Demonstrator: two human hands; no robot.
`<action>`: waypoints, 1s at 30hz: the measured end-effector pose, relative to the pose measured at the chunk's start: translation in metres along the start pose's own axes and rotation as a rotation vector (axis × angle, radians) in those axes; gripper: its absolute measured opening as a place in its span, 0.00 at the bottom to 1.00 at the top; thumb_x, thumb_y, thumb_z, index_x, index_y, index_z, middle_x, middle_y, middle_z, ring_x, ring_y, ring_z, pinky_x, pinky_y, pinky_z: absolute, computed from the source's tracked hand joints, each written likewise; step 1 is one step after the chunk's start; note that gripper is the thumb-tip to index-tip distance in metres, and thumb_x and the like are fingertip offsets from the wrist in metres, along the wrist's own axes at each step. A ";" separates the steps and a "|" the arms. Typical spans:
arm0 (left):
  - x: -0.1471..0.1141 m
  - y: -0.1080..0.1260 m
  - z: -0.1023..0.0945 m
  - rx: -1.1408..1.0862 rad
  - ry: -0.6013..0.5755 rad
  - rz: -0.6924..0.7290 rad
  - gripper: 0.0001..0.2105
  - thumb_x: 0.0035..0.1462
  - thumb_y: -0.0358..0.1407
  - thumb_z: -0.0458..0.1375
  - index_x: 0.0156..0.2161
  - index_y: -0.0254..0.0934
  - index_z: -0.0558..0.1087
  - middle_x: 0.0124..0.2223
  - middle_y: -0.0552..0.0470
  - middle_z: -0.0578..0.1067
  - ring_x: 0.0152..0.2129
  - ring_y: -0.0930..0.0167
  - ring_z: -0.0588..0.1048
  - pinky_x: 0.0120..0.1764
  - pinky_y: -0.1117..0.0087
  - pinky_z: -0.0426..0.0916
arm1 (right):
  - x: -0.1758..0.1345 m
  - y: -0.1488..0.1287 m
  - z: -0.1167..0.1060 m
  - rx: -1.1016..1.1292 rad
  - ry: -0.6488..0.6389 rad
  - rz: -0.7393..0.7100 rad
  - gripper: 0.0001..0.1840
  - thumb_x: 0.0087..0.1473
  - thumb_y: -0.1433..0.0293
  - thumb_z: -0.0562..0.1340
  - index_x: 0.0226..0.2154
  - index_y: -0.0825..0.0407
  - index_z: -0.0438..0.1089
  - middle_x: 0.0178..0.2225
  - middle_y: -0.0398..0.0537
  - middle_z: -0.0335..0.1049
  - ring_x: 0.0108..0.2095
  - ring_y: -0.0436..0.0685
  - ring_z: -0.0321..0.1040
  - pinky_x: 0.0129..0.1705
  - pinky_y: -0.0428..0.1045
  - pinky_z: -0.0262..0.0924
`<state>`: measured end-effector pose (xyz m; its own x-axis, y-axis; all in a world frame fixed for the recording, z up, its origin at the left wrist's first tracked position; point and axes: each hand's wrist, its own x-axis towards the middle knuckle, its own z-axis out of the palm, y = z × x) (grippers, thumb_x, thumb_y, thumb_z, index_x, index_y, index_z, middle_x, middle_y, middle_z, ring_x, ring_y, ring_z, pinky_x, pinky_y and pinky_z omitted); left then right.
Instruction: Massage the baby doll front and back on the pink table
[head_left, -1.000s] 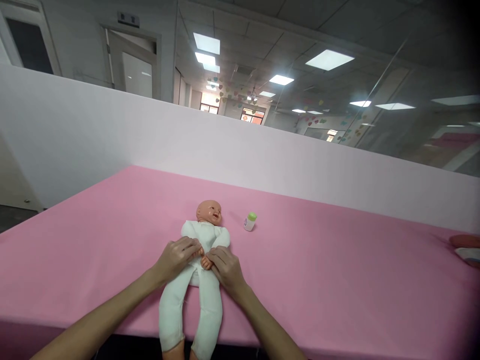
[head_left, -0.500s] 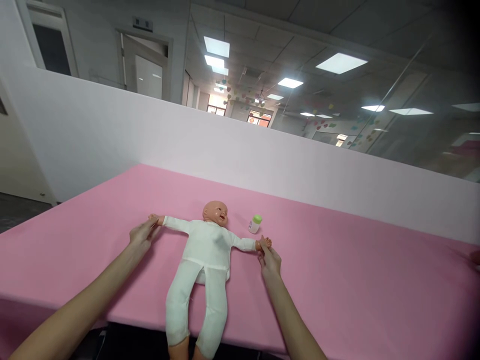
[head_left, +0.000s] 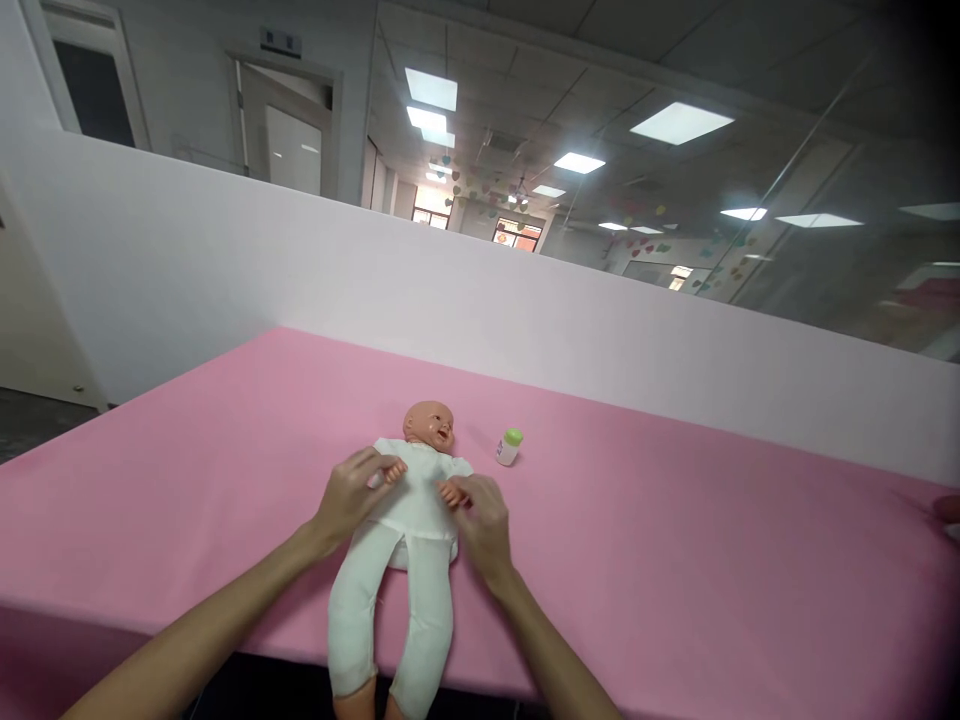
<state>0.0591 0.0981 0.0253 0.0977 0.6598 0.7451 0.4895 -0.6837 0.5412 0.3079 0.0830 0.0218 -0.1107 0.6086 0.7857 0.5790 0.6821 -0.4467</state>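
A baby doll (head_left: pixel 416 505) in white cloth lies on its back on the pink-covered table (head_left: pixel 637 560), its head toward the wall and its feet past the front edge. With my left hand (head_left: pixel 354 497) I grip the doll's arm on the left near its small hand, over the chest. My right hand (head_left: pixel 484 525) is closed round the doll's other arm at the wrist, also bent in over the chest. Both doll hands show between my fingers; my hands cover most of the sleeves.
A small white bottle with a green cap (head_left: pixel 509 447) stands right of the doll's head. A low white wall (head_left: pixel 480 300) with glass above it runs behind the table. Something reddish (head_left: pixel 946 508), partly cut off, is at the far right edge.
Both my hands have moved inward, bringing the doll's arms from stretched out sideways to bent over its chest. The doll's body and the bottle have stayed in place.
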 end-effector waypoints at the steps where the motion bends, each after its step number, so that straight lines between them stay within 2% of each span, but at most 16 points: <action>1: -0.006 0.001 0.006 0.076 -0.075 0.095 0.06 0.68 0.36 0.59 0.42 0.40 0.80 0.37 0.51 0.80 0.32 0.70 0.77 0.33 0.71 0.70 | -0.007 -0.004 0.006 -0.051 -0.073 -0.131 0.09 0.66 0.72 0.61 0.41 0.49 0.78 0.37 0.50 0.79 0.40 0.59 0.74 0.41 0.53 0.71; 3: -0.016 0.000 0.014 0.201 -0.174 0.225 0.08 0.70 0.33 0.56 0.41 0.40 0.79 0.37 0.50 0.80 0.32 0.71 0.76 0.28 0.73 0.64 | -0.018 -0.008 0.015 -0.135 -0.155 -0.319 0.13 0.67 0.76 0.58 0.43 0.49 0.77 0.38 0.51 0.80 0.41 0.60 0.74 0.41 0.53 0.72; 5: -0.021 -0.001 0.018 0.253 -0.228 0.274 0.10 0.71 0.32 0.55 0.41 0.39 0.79 0.39 0.48 0.80 0.34 0.69 0.77 0.26 0.73 0.62 | -0.023 -0.007 0.018 -0.177 -0.179 -0.400 0.13 0.67 0.78 0.58 0.44 0.51 0.77 0.38 0.51 0.80 0.41 0.60 0.74 0.41 0.53 0.72; 8: -0.017 0.000 0.014 0.156 -0.223 0.195 0.09 0.70 0.33 0.56 0.42 0.40 0.80 0.39 0.49 0.81 0.34 0.69 0.77 0.30 0.72 0.67 | -0.018 -0.003 0.015 -0.120 -0.177 -0.320 0.12 0.66 0.77 0.58 0.43 0.51 0.78 0.38 0.51 0.80 0.42 0.60 0.74 0.42 0.53 0.71; 10: -0.008 0.000 0.005 -0.014 -0.148 0.024 0.06 0.67 0.36 0.60 0.41 0.42 0.81 0.38 0.50 0.81 0.34 0.69 0.78 0.36 0.70 0.72 | -0.008 0.003 0.007 -0.029 -0.086 -0.118 0.08 0.65 0.72 0.62 0.40 0.50 0.78 0.37 0.51 0.79 0.40 0.59 0.74 0.42 0.54 0.71; 12: 0.003 -0.004 -0.009 -0.199 0.017 -0.225 0.06 0.60 0.40 0.67 0.38 0.41 0.82 0.37 0.50 0.81 0.35 0.67 0.79 0.41 0.67 0.76 | 0.003 0.014 -0.005 0.081 0.084 0.183 0.06 0.60 0.65 0.68 0.38 0.50 0.79 0.38 0.51 0.79 0.39 0.60 0.74 0.39 0.53 0.70; 15: 0.015 -0.022 -0.032 -0.415 0.313 -0.588 0.12 0.48 0.41 0.75 0.35 0.38 0.82 0.36 0.48 0.82 0.36 0.64 0.80 0.45 0.63 0.78 | 0.014 0.039 -0.026 0.261 0.351 0.612 0.18 0.47 0.59 0.76 0.36 0.53 0.78 0.39 0.52 0.80 0.39 0.60 0.74 0.34 0.49 0.69; 17: 0.015 -0.040 -0.045 -0.563 0.478 -0.780 0.14 0.45 0.38 0.76 0.35 0.36 0.81 0.38 0.47 0.82 0.38 0.64 0.81 0.48 0.61 0.79 | 0.012 0.060 -0.038 0.374 0.489 0.835 0.22 0.39 0.58 0.78 0.33 0.54 0.78 0.34 0.49 0.79 0.33 0.57 0.73 0.31 0.48 0.68; 20: 0.008 -0.063 -0.054 -0.748 0.688 -1.051 0.11 0.46 0.31 0.75 0.34 0.34 0.80 0.39 0.48 0.82 0.38 0.68 0.82 0.52 0.64 0.78 | 0.001 0.086 -0.047 0.531 0.617 1.088 0.23 0.31 0.61 0.80 0.30 0.53 0.77 0.26 0.44 0.75 0.24 0.51 0.67 0.26 0.46 0.65; 23: 0.003 -0.074 -0.056 -0.823 0.787 -1.201 0.08 0.47 0.26 0.74 0.32 0.34 0.79 0.38 0.48 0.82 0.38 0.70 0.82 0.52 0.65 0.79 | -0.006 0.096 -0.048 0.606 0.659 1.178 0.21 0.29 0.63 0.80 0.29 0.53 0.78 0.27 0.44 0.76 0.24 0.50 0.67 0.25 0.46 0.65; 26: 0.008 -0.068 -0.056 -0.825 0.782 -1.161 0.08 0.47 0.26 0.74 0.32 0.34 0.80 0.39 0.48 0.82 0.39 0.69 0.82 0.51 0.64 0.79 | 0.002 0.087 -0.048 0.557 0.649 1.120 0.22 0.33 0.61 0.79 0.31 0.53 0.78 0.29 0.45 0.77 0.26 0.52 0.68 0.26 0.46 0.65; 28: 0.016 -0.056 -0.054 -0.766 0.735 -1.030 0.09 0.47 0.30 0.74 0.34 0.34 0.81 0.40 0.48 0.82 0.40 0.68 0.81 0.51 0.63 0.79 | 0.013 0.071 -0.047 0.489 0.630 1.013 0.23 0.36 0.59 0.79 0.33 0.53 0.78 0.33 0.47 0.79 0.31 0.55 0.72 0.29 0.47 0.66; 30: 0.022 -0.040 -0.049 -0.624 0.640 -0.844 0.11 0.47 0.35 0.75 0.37 0.35 0.82 0.39 0.48 0.82 0.39 0.66 0.81 0.50 0.61 0.78 | 0.023 0.050 -0.043 0.408 0.568 0.890 0.22 0.39 0.58 0.78 0.35 0.53 0.79 0.38 0.50 0.80 0.38 0.59 0.74 0.32 0.48 0.67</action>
<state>-0.0007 0.1242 0.0391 -0.5772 0.8160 0.0329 -0.3225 -0.2648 0.9088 0.3687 0.1142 0.0358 0.6524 0.7423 0.1529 -0.0499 0.2434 -0.9686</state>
